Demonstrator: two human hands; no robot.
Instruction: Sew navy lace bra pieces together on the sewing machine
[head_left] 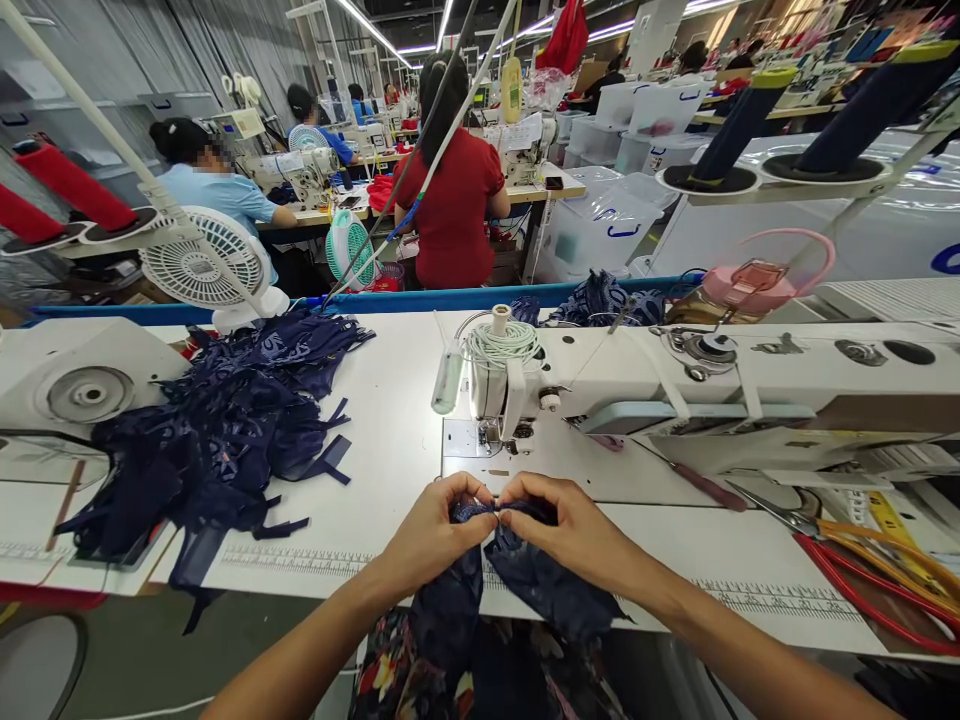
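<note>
Both hands meet just in front of the sewing machine's needle area, pinching a dark navy garment piece [536,580] between thumbs and fingertips. My left hand [446,530] is closed on its left part, and my right hand [562,525] grips the right part close beside it. The cloth hangs from the fingers over the table's front edge toward the lap. Behind the fingertips stands the white sewing machine [600,365], its presser foot [491,435] over a metal plate. What lies exactly between the fingertips is hidden.
A heap of navy fabric pieces [232,420] covers the left of the white table. Scissors with orange handles [862,535] and red-handled scissors [847,580] lie at the right. A white fan [206,262] stands behind the heap. Co-workers sit beyond the blue-edged table.
</note>
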